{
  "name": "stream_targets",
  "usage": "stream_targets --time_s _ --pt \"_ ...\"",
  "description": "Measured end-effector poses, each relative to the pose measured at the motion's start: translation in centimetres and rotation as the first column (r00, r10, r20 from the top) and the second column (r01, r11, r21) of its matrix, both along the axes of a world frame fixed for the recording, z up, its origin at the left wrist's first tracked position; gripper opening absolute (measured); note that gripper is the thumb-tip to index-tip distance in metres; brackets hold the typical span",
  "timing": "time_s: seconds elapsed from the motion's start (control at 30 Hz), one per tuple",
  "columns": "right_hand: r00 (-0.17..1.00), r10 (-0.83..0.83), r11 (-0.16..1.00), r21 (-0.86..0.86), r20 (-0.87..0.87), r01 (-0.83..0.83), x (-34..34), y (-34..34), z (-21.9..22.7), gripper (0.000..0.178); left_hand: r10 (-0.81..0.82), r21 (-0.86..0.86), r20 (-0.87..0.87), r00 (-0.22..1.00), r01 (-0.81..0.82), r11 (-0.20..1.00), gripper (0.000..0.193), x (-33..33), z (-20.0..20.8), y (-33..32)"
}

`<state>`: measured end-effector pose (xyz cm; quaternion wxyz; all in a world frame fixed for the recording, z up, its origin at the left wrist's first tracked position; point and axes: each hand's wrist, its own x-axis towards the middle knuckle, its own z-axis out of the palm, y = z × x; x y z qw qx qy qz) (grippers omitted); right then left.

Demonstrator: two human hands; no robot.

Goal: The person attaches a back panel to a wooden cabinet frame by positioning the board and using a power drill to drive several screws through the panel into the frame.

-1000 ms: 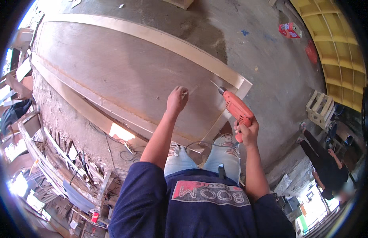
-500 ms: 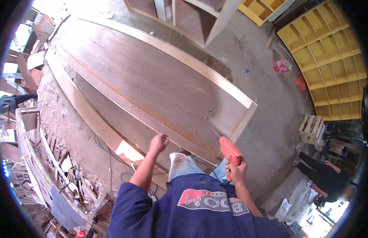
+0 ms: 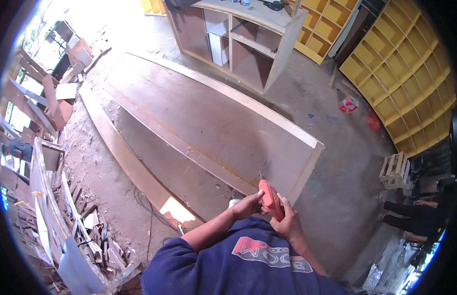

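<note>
My right hand [image 3: 287, 221] grips the handle of a red power drill [image 3: 270, 196], held in front of my body. Against the drill's left side, my left hand [image 3: 249, 205] is closed with its fingers curled at the tool's body. A thin bit points away from me, above the near right end of a large wooden panel [image 3: 199, 123]. That panel lies low over the floor with pale strips along its edges. Part of the drill's handle is hidden by my right fingers.
A long board [image 3: 115, 142] lies left of the panel, beside dark cables [image 3: 150, 212]. An unfinished cabinet [image 3: 267, 73] stands beyond. Yellow gridded shelving [image 3: 405, 73], a wooden crate [image 3: 393, 169] and another person [image 3: 410, 216] are at right. Scrap wood [image 3: 98, 231] is heaped at left.
My left hand has come across to the drill, which it now touches. The drill has moved slightly left and closer to my body. The view has shifted, showing more of the cabinet.
</note>
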<state>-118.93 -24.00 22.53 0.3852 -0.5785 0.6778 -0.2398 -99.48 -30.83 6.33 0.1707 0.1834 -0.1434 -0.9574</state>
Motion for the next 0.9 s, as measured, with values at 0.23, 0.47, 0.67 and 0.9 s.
stream_targets --time_s 0.23,0.47,0.67,0.9 --pt "0.999 0.051 0.968 -0.244 -0.008 -0.051 2.5 7.9 -2.1 0.084 -0.042 -0.018 0.091 0.995 0.043 0.999 0.072 2.7 3.7 4.4" --pt "0.995 -0.08 0.978 -0.189 0.062 0.09 9.1 6.5 -2.2 0.079 -0.134 -0.087 0.313 0.94 0.169 0.982 0.073 9.4 2.2 1.4" --pt "0.923 -0.358 0.93 -0.036 0.137 0.366 12.1 -2.4 -4.7 0.07 -0.075 -0.476 0.686 0.724 0.524 0.706 0.067 15.7 -0.8 -11.7" --pt "0.595 -0.73 0.667 0.158 0.335 0.728 15.9 -22.4 -9.0 0.041 0.452 -0.221 0.89 0.05 0.916 0.334 0.103 32.1 -14.3 -31.4"
